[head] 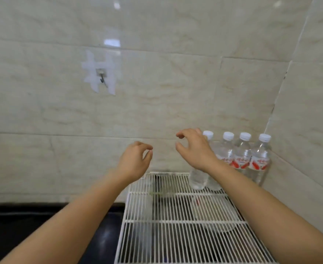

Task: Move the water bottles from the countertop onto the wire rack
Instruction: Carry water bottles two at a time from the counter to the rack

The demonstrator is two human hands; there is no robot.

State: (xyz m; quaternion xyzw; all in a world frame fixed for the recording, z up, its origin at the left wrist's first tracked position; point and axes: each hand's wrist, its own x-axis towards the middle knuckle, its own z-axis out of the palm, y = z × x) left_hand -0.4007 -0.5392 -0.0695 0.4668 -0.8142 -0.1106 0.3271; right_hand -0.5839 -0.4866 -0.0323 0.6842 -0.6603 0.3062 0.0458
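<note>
overhead, beige tiled walls [157,103]; below, white wire rack [185,225] on black countertop [33,221]

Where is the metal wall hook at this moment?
In the head view, the metal hook is on the tiled wall, upper left of centre, fixed with white tape strips, well above and left of the left hand.
</note>
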